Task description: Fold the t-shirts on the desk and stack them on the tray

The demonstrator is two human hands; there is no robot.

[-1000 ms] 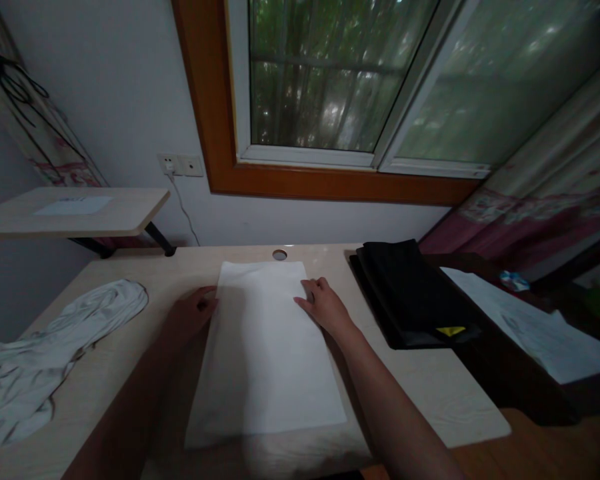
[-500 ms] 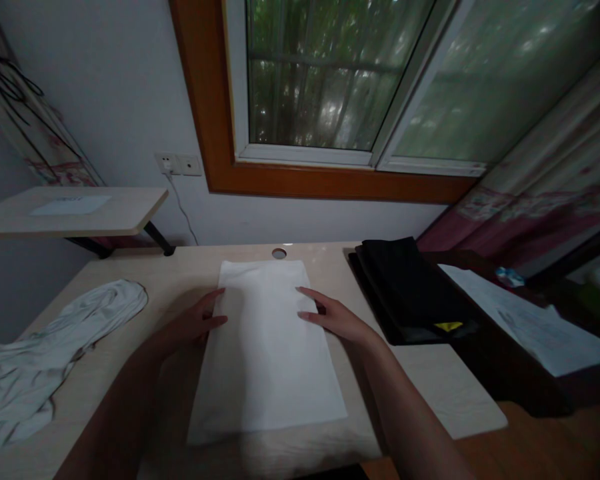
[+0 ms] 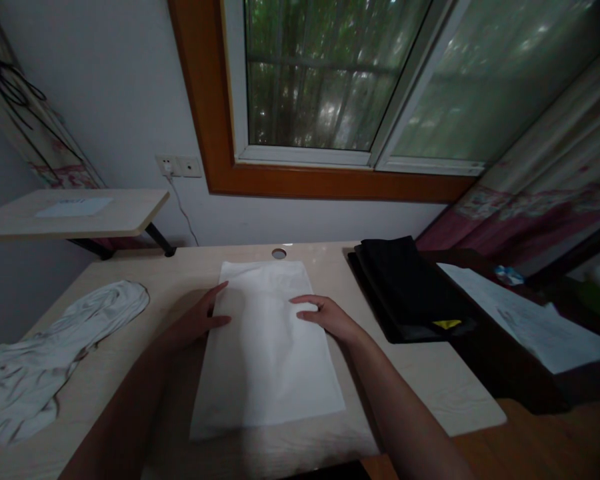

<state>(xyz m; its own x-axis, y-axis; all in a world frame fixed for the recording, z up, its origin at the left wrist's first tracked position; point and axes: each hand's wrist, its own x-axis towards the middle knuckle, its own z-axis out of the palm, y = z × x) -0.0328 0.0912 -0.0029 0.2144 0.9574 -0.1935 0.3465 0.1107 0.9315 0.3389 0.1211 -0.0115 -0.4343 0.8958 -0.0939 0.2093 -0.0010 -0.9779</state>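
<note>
A flat white rectangular piece [image 3: 273, 360], soft like a folded cloth or a thin bag, lies lengthwise on the table before me. At its left edge is my left hand [image 3: 203, 317], thumb and forefinger stretched apart over the border. My right hand [image 3: 327, 317] rests on the opposite edge, its thumb and forefinger also apart and reaching onto the white surface. Both hands look open and touch the piece without a visible grip. The other fingers are mostly hidden. Slight ripples show in the white material between the hands.
Crumpled white fabric [image 3: 75, 333] lies on the table [image 3: 330, 257] at left, below a raised shelf [image 3: 135, 213]. Folded black fabric [image 3: 410, 280] sits at right on a dark surface, near a paper sheet [image 3: 520, 320]. A window [image 3: 325, 80] is behind.
My right hand has shifted slightly inward over the white piece, and its fingertips sit a little lower. Soft ripples have appeared in the middle. My left hand has barely moved.
</note>
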